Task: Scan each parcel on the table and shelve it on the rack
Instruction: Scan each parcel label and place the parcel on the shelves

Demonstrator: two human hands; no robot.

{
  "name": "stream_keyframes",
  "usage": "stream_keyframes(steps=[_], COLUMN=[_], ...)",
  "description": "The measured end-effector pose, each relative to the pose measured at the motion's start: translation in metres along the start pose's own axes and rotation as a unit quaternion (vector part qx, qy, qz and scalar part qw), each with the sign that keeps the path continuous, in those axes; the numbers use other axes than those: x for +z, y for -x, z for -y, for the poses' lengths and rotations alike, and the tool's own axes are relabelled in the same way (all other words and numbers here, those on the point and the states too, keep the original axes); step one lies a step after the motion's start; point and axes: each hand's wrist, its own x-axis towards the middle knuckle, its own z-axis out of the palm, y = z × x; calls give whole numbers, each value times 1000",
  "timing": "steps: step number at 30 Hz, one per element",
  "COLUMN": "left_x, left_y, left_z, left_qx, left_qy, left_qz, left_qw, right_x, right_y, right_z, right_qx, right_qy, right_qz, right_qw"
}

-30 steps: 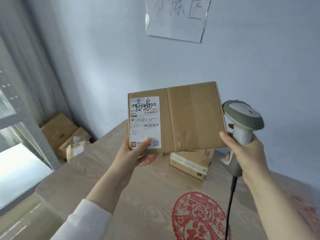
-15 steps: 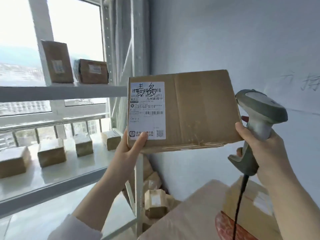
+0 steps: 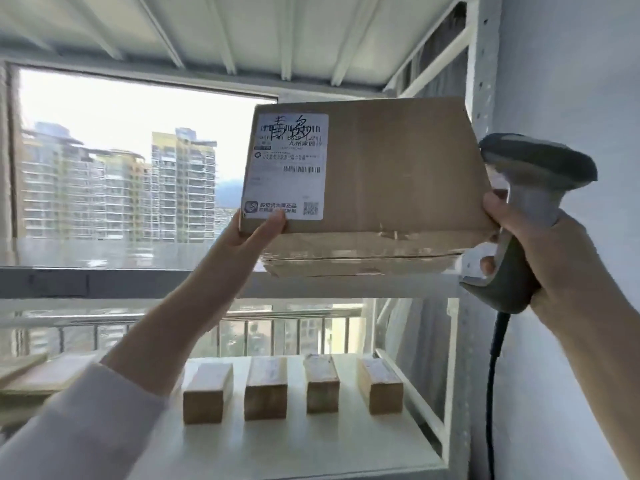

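Observation:
A flat brown cardboard parcel (image 3: 391,181) with a white shipping label (image 3: 287,164) is held up high in front of the white rack (image 3: 346,285), just above its upper shelf edge. My left hand (image 3: 256,230) grips the parcel's lower left corner, thumb on the label. My right hand (image 3: 540,251) grips a grey corded barcode scanner (image 3: 533,178) and also touches the parcel's right edge with a finger. The scanner's head points left, toward the parcel.
Several small brown parcels (image 3: 270,389) stand in a row on the lower shelf (image 3: 311,445). Flat parcels (image 3: 38,375) lie at the far left. A rack post (image 3: 481,64) and the grey wall (image 3: 571,81) close the right side. A window with tower blocks is behind.
My view has swung from the table to the rack. Both hands have lifted the parcel and scanner higher, level with the upper shelf.

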Motion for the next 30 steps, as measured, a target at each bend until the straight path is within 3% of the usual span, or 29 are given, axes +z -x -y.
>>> stream_keyframes(steps=[5,12,16,23,30], left_x=[-70,-152,-182,-216,-217], left_y=[-39,-84,-113,-142,-149], left_z=[2,6,13,43,55], left_qx=[-31,-98,-184,-272,-247], left_qy=[-61,-153,-170,-204,-289], left_qz=[-22,-31,-27,-26,-50], left_qw=[997,983,968,940,924], right_x=[80,180,217,250,244], right_y=[-48,-81,-93,-105,-112], right_z=[-28,-48,-50,-74,-91], right_qx=[39,71,91,126,156], right_qy=[-48,-12,43,100,59], right_qz=[33,55,73,106,123], right_qw=[998,996,992,981,978])
